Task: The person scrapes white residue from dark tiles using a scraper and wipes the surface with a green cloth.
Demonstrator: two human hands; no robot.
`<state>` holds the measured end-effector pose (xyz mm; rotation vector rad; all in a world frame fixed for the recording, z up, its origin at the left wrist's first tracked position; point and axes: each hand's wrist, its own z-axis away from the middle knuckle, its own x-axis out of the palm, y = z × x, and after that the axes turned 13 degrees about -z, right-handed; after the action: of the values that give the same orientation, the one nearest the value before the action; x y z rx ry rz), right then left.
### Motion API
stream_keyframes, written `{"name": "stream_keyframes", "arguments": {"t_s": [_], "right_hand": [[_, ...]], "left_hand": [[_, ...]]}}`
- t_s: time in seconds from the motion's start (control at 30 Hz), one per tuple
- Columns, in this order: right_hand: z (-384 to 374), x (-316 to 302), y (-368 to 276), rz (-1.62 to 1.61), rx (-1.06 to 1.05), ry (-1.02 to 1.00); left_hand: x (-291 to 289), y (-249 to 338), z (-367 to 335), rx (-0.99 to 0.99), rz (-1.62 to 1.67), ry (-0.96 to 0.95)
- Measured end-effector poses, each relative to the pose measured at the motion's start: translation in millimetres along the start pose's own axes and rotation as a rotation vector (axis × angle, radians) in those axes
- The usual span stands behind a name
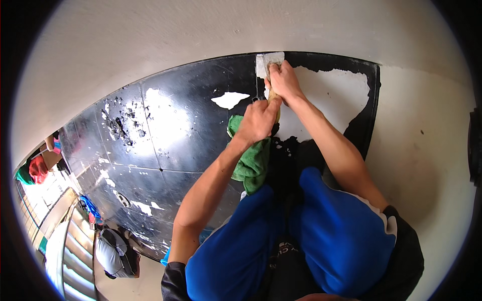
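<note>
Head camera view: two bare hands grip one scraper (274,57) at the far edge of a black surface (211,145), its pale flat blade close to the foot of a cream wall (150,30). The left hand (257,121) is curled around the lower end of the handle; the right hand (285,83) is wrapped higher up, its fingers bent near the blade. One green cloth (251,163) lies crumpled below the left hand, partly covered by it. Two white patches stand out nearest the hands — one large patch (329,95) to the right, one small jagged patch (230,100) to the left — with smaller flecks scattered farther off. Two legs in blue trousers (341,236) fill the lower part of the view, cut off at the bottom. Most of the handle is hidden by the fingers, and the blade's contact with the surface is hard to make out. At lower left, near a pale railing (79,256), sits one grey-and-black bundle (111,253), possibly a bag; its contents cannot be seen.
</note>
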<state>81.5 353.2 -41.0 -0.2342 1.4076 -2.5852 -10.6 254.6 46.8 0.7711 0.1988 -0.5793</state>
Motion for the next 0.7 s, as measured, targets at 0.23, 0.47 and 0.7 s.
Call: {"name": "stream_keyframes", "arguments": {"t_s": [0.23, 0.47, 0.7], "right_hand": [[1.1, -1.1, 2.6, -0.053, 0.028, 0.022], [7.6, -1.8, -4.1, -0.084, 0.06, 0.079], [5.7, -3.7, -0.6, -0.056, 0.08, 0.066]], "left_hand": [[-2.3, 2.4, 5.2, 0.111, -0.156, 0.022], [9.2, -10.5, -2.9, 0.217, -0.18, 0.163], [0.3, -1.2, 1.5, 0.09, -0.151, 0.011]]}}
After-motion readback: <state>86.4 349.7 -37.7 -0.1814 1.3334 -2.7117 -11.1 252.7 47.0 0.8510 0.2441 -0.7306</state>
